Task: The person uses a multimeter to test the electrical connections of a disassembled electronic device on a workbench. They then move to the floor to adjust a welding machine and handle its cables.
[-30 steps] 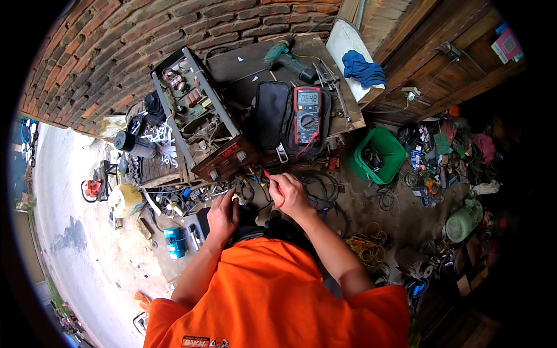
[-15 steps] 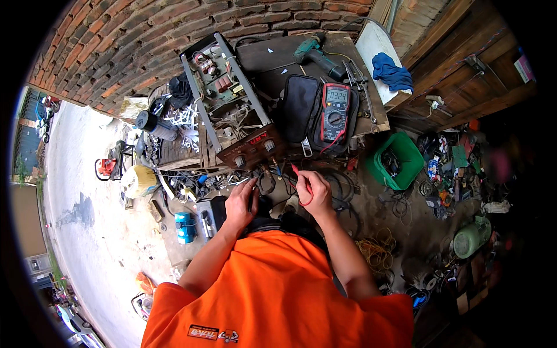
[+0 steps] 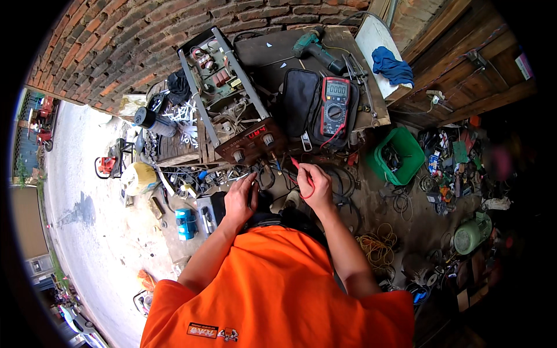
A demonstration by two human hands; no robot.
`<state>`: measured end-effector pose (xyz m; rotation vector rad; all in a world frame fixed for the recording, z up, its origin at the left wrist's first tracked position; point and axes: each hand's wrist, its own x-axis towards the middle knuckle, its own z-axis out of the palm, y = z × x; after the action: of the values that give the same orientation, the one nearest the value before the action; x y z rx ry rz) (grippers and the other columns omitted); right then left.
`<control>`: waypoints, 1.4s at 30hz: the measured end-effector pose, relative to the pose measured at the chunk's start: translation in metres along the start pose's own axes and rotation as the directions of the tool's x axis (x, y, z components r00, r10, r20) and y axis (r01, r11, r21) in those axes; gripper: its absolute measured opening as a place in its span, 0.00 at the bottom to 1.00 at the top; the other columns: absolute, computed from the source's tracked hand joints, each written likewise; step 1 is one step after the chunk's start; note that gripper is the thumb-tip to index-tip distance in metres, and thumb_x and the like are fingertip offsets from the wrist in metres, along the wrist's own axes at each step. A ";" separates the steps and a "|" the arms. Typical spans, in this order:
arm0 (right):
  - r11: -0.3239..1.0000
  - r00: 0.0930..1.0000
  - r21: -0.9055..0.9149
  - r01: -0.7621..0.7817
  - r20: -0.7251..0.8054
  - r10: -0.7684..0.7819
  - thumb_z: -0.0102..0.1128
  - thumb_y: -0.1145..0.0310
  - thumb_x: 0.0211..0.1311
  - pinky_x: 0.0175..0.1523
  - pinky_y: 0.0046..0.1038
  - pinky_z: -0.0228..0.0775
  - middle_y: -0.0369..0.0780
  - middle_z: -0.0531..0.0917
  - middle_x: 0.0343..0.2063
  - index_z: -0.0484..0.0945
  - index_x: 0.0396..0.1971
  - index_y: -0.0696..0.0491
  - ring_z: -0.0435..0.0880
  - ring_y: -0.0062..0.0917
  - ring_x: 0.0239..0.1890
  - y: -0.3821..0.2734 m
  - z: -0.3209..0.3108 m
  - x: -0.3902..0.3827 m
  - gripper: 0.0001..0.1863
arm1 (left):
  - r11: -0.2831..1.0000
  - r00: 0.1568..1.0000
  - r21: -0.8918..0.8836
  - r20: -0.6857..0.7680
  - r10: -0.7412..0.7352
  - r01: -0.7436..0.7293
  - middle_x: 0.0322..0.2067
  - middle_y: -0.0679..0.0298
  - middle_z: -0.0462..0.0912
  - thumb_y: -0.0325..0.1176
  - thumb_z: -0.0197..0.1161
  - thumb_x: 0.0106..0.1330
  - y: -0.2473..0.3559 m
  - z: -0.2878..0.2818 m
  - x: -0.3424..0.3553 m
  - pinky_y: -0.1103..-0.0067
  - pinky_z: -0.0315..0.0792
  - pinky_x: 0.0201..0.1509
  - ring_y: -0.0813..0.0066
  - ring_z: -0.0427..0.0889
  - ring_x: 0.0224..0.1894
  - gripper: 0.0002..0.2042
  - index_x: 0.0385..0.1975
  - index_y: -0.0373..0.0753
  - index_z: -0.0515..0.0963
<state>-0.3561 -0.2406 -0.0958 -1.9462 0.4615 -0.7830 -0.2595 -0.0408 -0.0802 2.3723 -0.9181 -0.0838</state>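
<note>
My right hand (image 3: 316, 187) pinches a red test probe (image 3: 296, 164), its tip aimed at the front of an opened electrical unit, and its red lead loops below the fingers. My left hand (image 3: 238, 203) is closed, fingertips up, just below the same unit; what it grips is too small and dark to make out. The opened unit (image 3: 235, 142) lies tilted on the bench, top off, with coils and wires bare. Two knobs and a lit red display sit on its brown front panel. Right of it, a red and grey multimeter (image 3: 335, 107) rests in its open black case (image 3: 300, 95), screen lit.
A green cordless drill (image 3: 318, 52) and long metal tools lie at the bench's back right. A blue cloth (image 3: 391, 66) hangs on a white board. On the floor are a green bin (image 3: 400, 153), coiled cables, a green motor (image 3: 471, 233) and a blue motor (image 3: 185, 224).
The multimeter's reading has changed. The view has shifted slightly. My right hand still pinches the red probe, and my left hand stays closed in nearly the same place.
</note>
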 end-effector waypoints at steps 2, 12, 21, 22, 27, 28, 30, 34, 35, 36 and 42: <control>1.000 1.000 -0.004 0.018 -0.006 -0.018 0.60 0.76 0.58 0.38 0.35 0.76 0.47 0.83 0.30 0.79 0.35 0.59 0.83 0.42 0.32 0.001 0.002 0.000 0.06 | 1.000 1.000 0.008 0.007 -0.002 0.002 0.37 0.56 0.82 0.28 0.62 0.62 -0.001 0.000 0.000 0.70 0.76 0.40 0.56 0.81 0.39 0.15 0.49 0.40 0.77; 1.000 1.000 0.023 0.007 -0.025 -0.007 0.60 0.77 0.57 0.36 0.36 0.76 0.48 0.83 0.29 0.78 0.34 0.59 0.83 0.43 0.31 0.006 0.008 0.004 0.05 | 1.000 0.999 -0.021 -0.031 0.017 -0.018 0.36 0.56 0.82 0.29 0.62 0.63 0.000 0.002 0.001 0.69 0.76 0.39 0.55 0.81 0.38 0.14 0.49 0.40 0.78; 1.000 1.000 0.030 -0.008 0.019 0.007 0.59 0.76 0.58 0.33 0.38 0.75 0.49 0.82 0.27 0.76 0.33 0.59 0.82 0.46 0.29 0.008 0.006 0.010 0.04 | 0.999 0.999 -0.014 -0.023 0.029 -0.029 0.37 0.55 0.82 0.29 0.61 0.63 -0.002 0.004 0.001 0.68 0.76 0.41 0.54 0.82 0.39 0.14 0.49 0.40 0.78; 1.000 1.000 0.030 -0.004 0.016 0.004 0.59 0.76 0.58 0.33 0.38 0.75 0.49 0.82 0.26 0.76 0.33 0.59 0.82 0.46 0.29 0.008 0.007 0.009 0.04 | 0.999 0.999 -0.013 -0.022 0.030 -0.030 0.37 0.54 0.82 0.29 0.61 0.63 -0.003 0.004 0.001 0.68 0.76 0.41 0.54 0.82 0.39 0.14 0.49 0.40 0.78; 1.000 1.000 0.026 0.004 0.017 -0.005 0.59 0.77 0.57 0.33 0.38 0.75 0.50 0.82 0.27 0.76 0.34 0.59 0.83 0.46 0.29 0.009 0.008 0.007 0.05 | 0.999 1.000 -0.028 -0.014 0.018 -0.019 0.38 0.54 0.83 0.29 0.61 0.63 -0.004 0.003 0.002 0.69 0.76 0.41 0.54 0.82 0.39 0.14 0.49 0.40 0.78; 1.000 1.000 0.026 0.004 0.019 -0.005 0.58 0.77 0.57 0.33 0.38 0.75 0.50 0.82 0.27 0.76 0.34 0.59 0.83 0.46 0.29 0.009 0.008 0.007 0.05 | 0.999 1.000 -0.033 -0.017 0.018 -0.019 0.38 0.54 0.83 0.28 0.60 0.63 -0.004 0.003 0.002 0.69 0.76 0.41 0.54 0.82 0.39 0.14 0.49 0.40 0.78; 1.000 1.000 0.027 0.010 0.013 -0.010 0.58 0.78 0.57 0.33 0.38 0.74 0.50 0.82 0.27 0.76 0.34 0.59 0.83 0.46 0.29 0.007 0.008 0.007 0.05 | 0.999 1.000 -0.033 -0.014 0.016 -0.017 0.38 0.54 0.83 0.28 0.60 0.63 -0.005 0.004 0.002 0.69 0.76 0.41 0.54 0.82 0.39 0.14 0.48 0.40 0.78; 0.999 1.000 0.035 0.004 0.012 -0.004 0.58 0.78 0.57 0.33 0.38 0.74 0.50 0.82 0.27 0.76 0.34 0.58 0.82 0.47 0.29 0.006 0.007 0.007 0.05 | 0.999 1.000 -0.032 -0.011 0.015 -0.015 0.37 0.54 0.83 0.29 0.60 0.63 -0.004 0.004 0.003 0.69 0.76 0.41 0.54 0.82 0.39 0.13 0.48 0.40 0.78; 0.999 1.000 0.034 0.002 0.012 -0.003 0.58 0.78 0.57 0.33 0.38 0.74 0.50 0.82 0.27 0.76 0.34 0.58 0.82 0.47 0.29 0.006 0.007 0.007 0.05 | 1.000 1.000 -0.026 -0.011 0.017 -0.017 0.37 0.54 0.83 0.29 0.60 0.63 -0.004 0.004 0.003 0.69 0.76 0.41 0.54 0.82 0.39 0.13 0.47 0.40 0.79; 0.999 1.000 0.033 0.001 0.012 -0.001 0.59 0.78 0.57 0.33 0.38 0.74 0.50 0.81 0.27 0.76 0.34 0.58 0.82 0.47 0.29 0.007 0.007 0.007 0.05 | 1.000 1.000 -0.021 -0.011 0.019 -0.019 0.37 0.54 0.83 0.29 0.60 0.63 -0.003 0.004 0.003 0.69 0.76 0.41 0.54 0.82 0.39 0.13 0.47 0.40 0.79; 0.999 1.000 0.031 0.022 0.018 -0.022 0.58 0.78 0.57 0.34 0.38 0.74 0.50 0.81 0.26 0.76 0.33 0.58 0.82 0.47 0.30 0.010 0.009 0.005 0.05 | 1.000 1.000 -0.005 -0.001 -0.004 0.004 0.36 0.55 0.82 0.29 0.61 0.63 -0.001 0.003 0.002 0.68 0.76 0.40 0.55 0.81 0.38 0.13 0.47 0.40 0.78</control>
<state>-0.3461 -0.2432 -0.1062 -1.9316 0.4153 -0.7810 -0.2577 -0.0429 -0.0832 2.3692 -0.9108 -0.0862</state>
